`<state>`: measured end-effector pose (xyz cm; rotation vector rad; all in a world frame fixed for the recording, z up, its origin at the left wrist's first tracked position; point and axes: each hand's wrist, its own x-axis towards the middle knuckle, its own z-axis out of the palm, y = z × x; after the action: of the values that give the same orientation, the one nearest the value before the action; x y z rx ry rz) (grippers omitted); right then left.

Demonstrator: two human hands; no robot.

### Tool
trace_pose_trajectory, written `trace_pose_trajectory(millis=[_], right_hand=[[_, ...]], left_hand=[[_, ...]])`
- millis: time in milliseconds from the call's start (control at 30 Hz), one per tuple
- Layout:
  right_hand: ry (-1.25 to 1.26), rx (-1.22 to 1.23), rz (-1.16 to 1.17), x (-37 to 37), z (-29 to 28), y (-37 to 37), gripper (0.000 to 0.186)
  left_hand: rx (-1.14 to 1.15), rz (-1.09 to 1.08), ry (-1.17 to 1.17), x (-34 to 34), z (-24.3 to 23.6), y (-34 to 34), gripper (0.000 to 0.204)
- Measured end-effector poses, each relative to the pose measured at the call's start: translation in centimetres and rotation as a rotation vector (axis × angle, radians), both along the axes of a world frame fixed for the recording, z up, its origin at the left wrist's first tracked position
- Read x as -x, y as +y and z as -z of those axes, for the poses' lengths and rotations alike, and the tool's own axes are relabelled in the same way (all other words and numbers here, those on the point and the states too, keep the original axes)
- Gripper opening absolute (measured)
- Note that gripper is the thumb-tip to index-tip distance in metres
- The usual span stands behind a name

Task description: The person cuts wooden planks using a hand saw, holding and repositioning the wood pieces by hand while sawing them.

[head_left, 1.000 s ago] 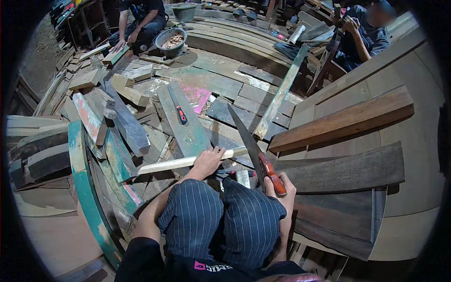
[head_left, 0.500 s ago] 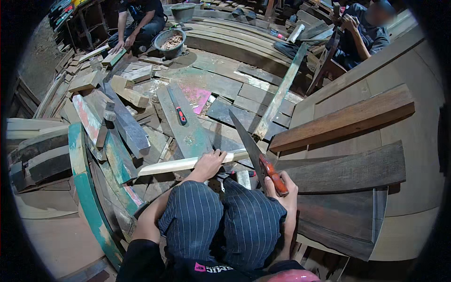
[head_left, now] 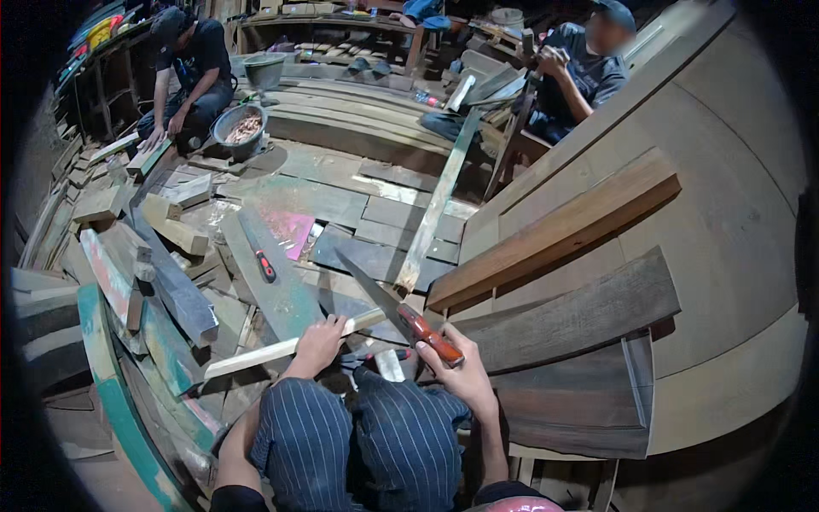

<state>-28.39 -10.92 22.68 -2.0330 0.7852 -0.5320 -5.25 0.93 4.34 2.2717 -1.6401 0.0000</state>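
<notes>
While left fingers (head_left: 328, 327) clasp pale wood strip (head_left: 254, 357), right fingers (head_left: 465, 343) grip saw (head_left: 396, 306): dark blade (head_left: 369, 282), glossy reddish handle (head_left: 429, 334).

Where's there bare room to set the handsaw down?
The floorboards look bare between the shavings bucket, the pink patch and the long paint-worn plank. Crowded: the left side, with piled wood offcuts, and around the left hand, which holds a pale wood strip.

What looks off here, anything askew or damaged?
Wood offcuts lie jumbled at odd angles on the left, and the curved green board there has patchy, worn paint with bare wood showing. The saw in the right hand and pale strip under the left hand show no obvious damage.
</notes>
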Motion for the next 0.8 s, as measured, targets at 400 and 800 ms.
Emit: trace_pose_trajectory(millis=[400, 800], right_hand=[[-0.233, -0.333, 0.133, 1.9, 8.4, 1.6, 0.015], [-0.303, -0.446, 0.161, 2.7, 9.8, 2.0, 0.015]], left_hand=[[-0.049, -0.021, 0.020, -0.1, -1.9, -0.4, 0.037], [-0.041, 0.019, 0.000, 0.0, -1.3, -0.9, 0.040]])
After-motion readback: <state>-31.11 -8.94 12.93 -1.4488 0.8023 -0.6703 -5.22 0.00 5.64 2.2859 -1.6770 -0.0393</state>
